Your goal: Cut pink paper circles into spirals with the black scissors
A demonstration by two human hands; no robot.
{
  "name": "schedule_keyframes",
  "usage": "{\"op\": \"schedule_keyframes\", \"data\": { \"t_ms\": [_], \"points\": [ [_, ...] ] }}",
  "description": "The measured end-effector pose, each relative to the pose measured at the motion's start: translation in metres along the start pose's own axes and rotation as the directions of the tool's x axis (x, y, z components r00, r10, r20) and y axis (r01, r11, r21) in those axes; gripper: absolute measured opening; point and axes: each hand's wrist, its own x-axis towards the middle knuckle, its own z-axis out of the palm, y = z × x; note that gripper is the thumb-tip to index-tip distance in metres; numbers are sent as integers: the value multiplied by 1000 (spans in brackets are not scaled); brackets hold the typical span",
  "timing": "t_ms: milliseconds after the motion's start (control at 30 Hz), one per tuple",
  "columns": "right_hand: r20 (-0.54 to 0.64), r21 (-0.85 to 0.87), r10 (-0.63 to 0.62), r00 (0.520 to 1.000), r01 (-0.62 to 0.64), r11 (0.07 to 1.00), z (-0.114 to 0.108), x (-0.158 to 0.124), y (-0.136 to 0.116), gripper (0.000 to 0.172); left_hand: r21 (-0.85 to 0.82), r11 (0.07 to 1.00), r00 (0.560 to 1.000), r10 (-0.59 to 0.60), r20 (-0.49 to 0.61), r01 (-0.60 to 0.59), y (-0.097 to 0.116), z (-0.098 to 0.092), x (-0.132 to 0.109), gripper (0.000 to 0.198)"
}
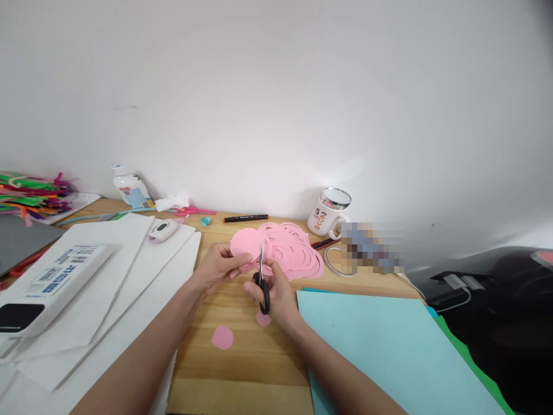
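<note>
Between thumb and fingers, my left hand grips a pink paper circle by its lower left edge. Black-handled scissors are in my right hand, blades pointing away from me and lying at the circle's right edge. Whether the blades are parted is too small to tell. Just behind them spreads a heap of pink paper rounds, several with curved cuts. Nearer to me on the wooden table lie a small pink paper piece and another pink scrap, partly behind my right hand.
White paper sheets with a white boxy device cover the left. Light-blue sheets lie at right. Along the wall stand a white bottle, pink scissors, a black marker and a mug.
</note>
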Motion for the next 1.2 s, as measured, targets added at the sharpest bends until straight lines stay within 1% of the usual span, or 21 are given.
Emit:
{"op": "schedule_keyframes", "data": {
  "t_ms": [167,433,567,733,967,1100,1200],
  "points": [
    [16,84,-19,1000,18,996,-2,2,-2,64,51,999,1000,-5,26,4,4,0,-2,38],
    [35,69,-11,999,9,998,-3,3,-1,63,50,999,1000,7,23,-8,4,0,-2,36],
    [16,62,-1,1000,0,998,-2,3,-3,60,40,999,1000,16,21,-17,4,-1,-2,37],
    [-6,36,-4,1000,4,999,-2,3,-3,56,16,1000,1000,18,4,-18,6,1,-1,39],
    [7,32,3,1000,-4,999,-4,2,-2,56,-25,1000,1000,17,-26,-17,8,2,-2,39],
    [9,33,6,1000,-6,999,-3,1,0,55,-53,998,1000,24,-17,-25,7,0,-1,37],
    [-2,42,8,1000,-8,999,-1,1,3,55,-105,994,1000,14,1,-14,4,-1,1,35]
  ]
}}
